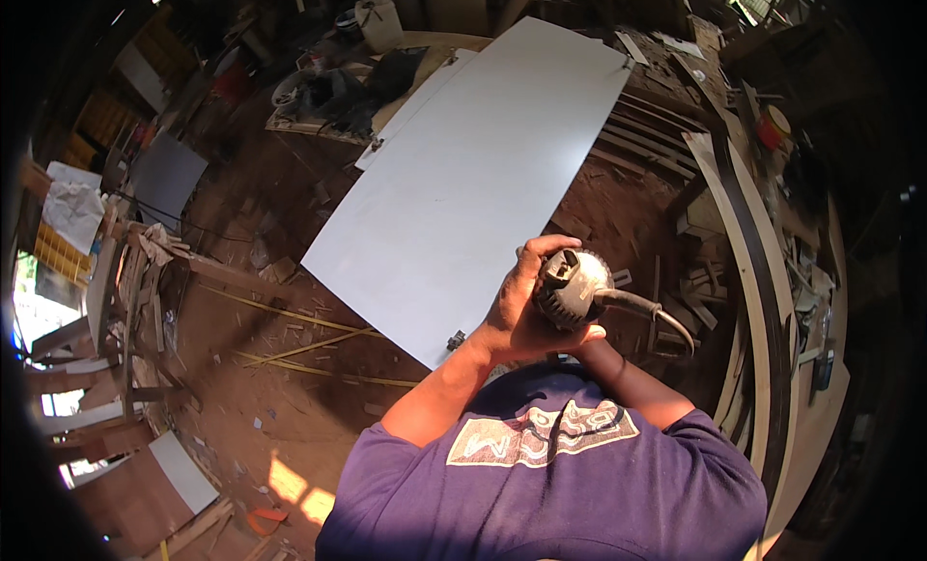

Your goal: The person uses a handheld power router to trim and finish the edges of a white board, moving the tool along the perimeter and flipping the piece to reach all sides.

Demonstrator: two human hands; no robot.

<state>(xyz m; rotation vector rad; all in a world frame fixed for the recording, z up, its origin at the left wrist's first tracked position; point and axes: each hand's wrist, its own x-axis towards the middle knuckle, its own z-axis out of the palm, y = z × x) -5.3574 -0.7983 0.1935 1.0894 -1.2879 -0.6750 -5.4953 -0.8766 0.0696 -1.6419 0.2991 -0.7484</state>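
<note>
My left hand (512, 315) is wrapped around a corded power tool (577, 289) with a round, ridged dark housing and a pale dusty top. A thick cord (642, 303) leaves its right side. My right forearm (632, 379) reaches up to the tool from the right, but the tool and my left hand hide that hand's fingers. The tool is at the near right edge of a large white panel (463, 184); its lower end is out of sight. Small dark clamps (456, 341) sit at the panel's edges.
A table (425, 67) under the panel's far left side carries dark bags and a pale jug (379, 22). Long boards (748, 233) run along the right. Yellow strips (290, 315) and wood scraps litter the brown floor at left. A red bucket (772, 126) stands far right.
</note>
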